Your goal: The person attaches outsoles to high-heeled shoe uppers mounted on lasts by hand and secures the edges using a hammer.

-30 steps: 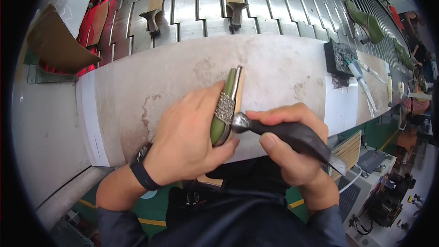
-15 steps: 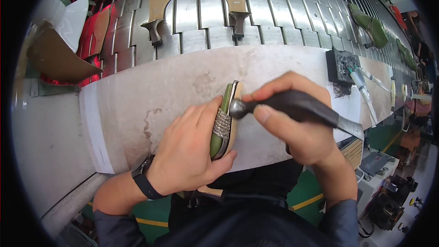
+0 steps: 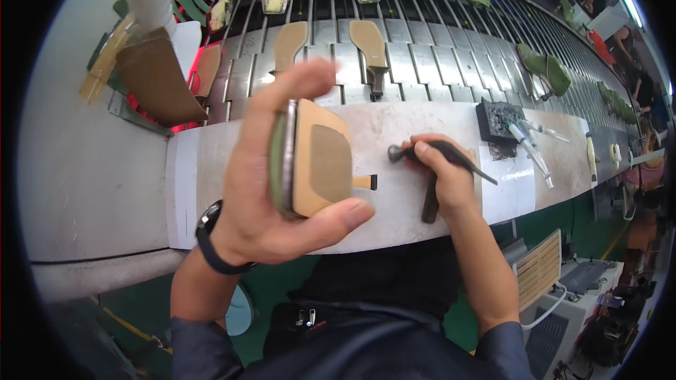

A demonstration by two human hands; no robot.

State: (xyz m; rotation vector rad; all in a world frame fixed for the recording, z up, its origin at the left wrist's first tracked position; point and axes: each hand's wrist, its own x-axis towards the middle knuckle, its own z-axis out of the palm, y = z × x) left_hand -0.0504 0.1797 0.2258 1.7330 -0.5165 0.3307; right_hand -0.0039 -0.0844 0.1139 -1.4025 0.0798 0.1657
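Note:
Close to the camera, my left hand holds up a green shoe with its tan sole facing right. The thumb lies under the sole's lower edge, and the fingers reach up past the shoe, blurred. A darker brown patch covers the middle of the sole, and its heel end points away from me, mostly hidden. My right hand is closed on a hammer over the worktable. The rounded metal face points left, away from the shoe, and the thin flat end sticks out to the right.
The pale worktable borders a slatted metal conveyor carrying tan soles and green shoes. A rough black block and syringes lie at the table's right. A brown curved board stands at the left.
My left hand has lifted the shoe off the table, toward the camera, and turned its sole into view. The hammer has come away from the shoe. The view has shifted, showing more conveyor.

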